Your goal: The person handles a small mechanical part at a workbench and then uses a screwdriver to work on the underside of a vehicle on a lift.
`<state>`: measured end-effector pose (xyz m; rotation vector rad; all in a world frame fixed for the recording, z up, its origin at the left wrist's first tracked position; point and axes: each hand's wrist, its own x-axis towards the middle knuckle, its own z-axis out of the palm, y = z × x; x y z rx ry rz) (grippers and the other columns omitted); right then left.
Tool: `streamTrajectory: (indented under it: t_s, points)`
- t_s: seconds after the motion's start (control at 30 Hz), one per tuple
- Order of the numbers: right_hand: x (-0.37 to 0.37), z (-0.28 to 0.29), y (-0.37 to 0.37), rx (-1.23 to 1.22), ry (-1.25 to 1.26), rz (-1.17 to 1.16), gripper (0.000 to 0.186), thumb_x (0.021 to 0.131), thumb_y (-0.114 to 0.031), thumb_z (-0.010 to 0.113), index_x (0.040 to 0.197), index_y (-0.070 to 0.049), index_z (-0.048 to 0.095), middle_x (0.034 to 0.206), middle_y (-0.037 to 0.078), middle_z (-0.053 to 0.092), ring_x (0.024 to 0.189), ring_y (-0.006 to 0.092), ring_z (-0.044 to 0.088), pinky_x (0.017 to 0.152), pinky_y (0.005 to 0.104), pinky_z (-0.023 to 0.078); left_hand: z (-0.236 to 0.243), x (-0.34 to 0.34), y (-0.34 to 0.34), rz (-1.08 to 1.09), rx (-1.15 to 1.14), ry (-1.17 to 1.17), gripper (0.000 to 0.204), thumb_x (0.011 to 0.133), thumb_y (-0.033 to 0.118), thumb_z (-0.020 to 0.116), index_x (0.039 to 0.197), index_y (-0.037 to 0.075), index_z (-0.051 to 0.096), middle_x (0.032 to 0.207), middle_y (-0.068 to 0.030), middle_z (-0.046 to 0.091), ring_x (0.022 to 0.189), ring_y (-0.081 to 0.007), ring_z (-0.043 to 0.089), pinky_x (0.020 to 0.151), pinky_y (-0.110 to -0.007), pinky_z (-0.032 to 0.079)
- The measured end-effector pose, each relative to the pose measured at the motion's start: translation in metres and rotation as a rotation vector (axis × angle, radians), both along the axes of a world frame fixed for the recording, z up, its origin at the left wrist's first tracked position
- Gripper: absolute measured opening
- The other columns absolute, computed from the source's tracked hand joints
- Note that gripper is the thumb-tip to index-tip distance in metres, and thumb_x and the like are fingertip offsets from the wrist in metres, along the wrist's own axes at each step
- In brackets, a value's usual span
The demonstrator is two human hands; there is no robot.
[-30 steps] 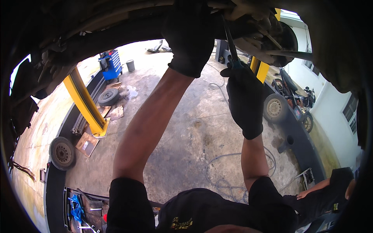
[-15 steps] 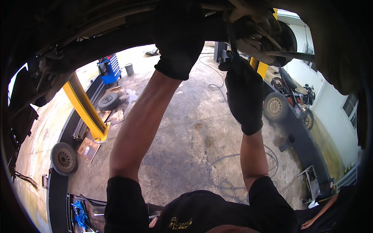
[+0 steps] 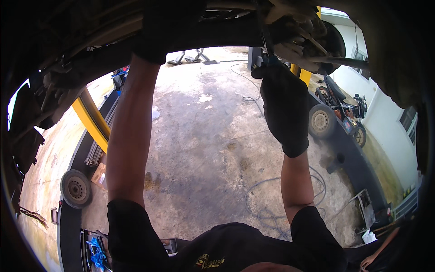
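Overhead is the dark underside of a raised vehicle (image 3: 217,34). My right hand (image 3: 284,106), in a black glove, is raised with its fingers wrapped round the lower end of a long, thin, dark tool (image 3: 267,40). The shaft points up among the suspension parts (image 3: 301,38); its exact kind and its tip are lost in shadow. My left hand (image 3: 165,34), gloved in black too, reaches up against the underbody left of the middle. Its fingers blend into the dark, so whether they grip anything is hidden.
Yellow lift posts (image 3: 93,120) stand on both sides. Wheels lie at the left (image 3: 76,189) and right (image 3: 321,121). A hose (image 3: 260,183) coils on the concrete floor. A motorcycle (image 3: 342,106) stands by the white wall. Another person's hand (image 3: 368,261) shows at lower right.
My left hand and forearm have moved left along the underbody, covering most of the blue tool cabinet. My right hand has barely shifted and still grips the thin tool.
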<state>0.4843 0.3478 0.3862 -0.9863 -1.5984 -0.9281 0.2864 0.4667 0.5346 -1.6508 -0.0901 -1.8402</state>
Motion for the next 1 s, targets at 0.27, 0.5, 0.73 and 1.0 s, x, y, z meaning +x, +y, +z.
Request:
streamTrajectory:
  t_s: [0.27, 0.5, 0.73, 1.0]
  points:
    - [-0.013, -0.004, 0.015, 0.094, -0.072, -0.003, 0.019, 0.084, 0.008, 0.066, 0.101, 0.002, 0.070, 0.097, 0.013, 0.075, 0.083, 0.0271, 0.073, 0.080, 0.0333, 0.060, -0.059, 0.068, -0.034, -0.168, -0.155, -0.288, 0.004, 0.086, 0.003, 0.067, 0.088, 0.006, 0.065, 0.081, -0.0171, 0.066, 0.074, -0.0370, 0.064, 0.067, -0.047, 0.050]
    - [-0.017, 0.008, 0.010, 0.100, -0.101, -0.053, 0.031, 0.087, 0.007, 0.063, 0.117, 0.004, 0.070, 0.096, 0.011, 0.075, 0.082, 0.0246, 0.073, 0.077, 0.0331, 0.060, -0.001, -0.013, 0.004, 0.118, 0.018, 0.087, 0.037, 0.087, 0.020, 0.076, 0.122, 0.012, 0.066, 0.111, -0.0142, 0.070, 0.105, -0.0353, 0.067, 0.086, -0.042, 0.056]
    - [-0.015, 0.011, 0.007, 0.127, -0.048, 0.038, 0.032, 0.086, 0.008, 0.063, 0.118, 0.003, 0.069, 0.097, 0.010, 0.076, 0.082, 0.0233, 0.073, 0.076, 0.0329, 0.059, -0.048, 0.053, -0.021, -0.132, -0.004, -0.205, 0.013, 0.085, 0.005, 0.064, 0.097, 0.007, 0.068, 0.085, -0.0146, 0.068, 0.080, -0.0361, 0.064, 0.069, -0.046, 0.050]
    - [-0.025, 0.012, 0.007, 0.075, 0.051, 0.116, 0.040, 0.087, 0.005, 0.064, 0.127, 0.003, 0.064, 0.097, 0.011, 0.075, 0.080, 0.0249, 0.071, 0.076, 0.0341, 0.059, -0.032, 0.029, -0.020, 0.262, 0.181, -0.107, 0.011, 0.087, 0.007, 0.067, 0.096, 0.009, 0.072, 0.090, -0.0102, 0.070, 0.079, -0.0328, 0.064, 0.070, -0.047, 0.050]
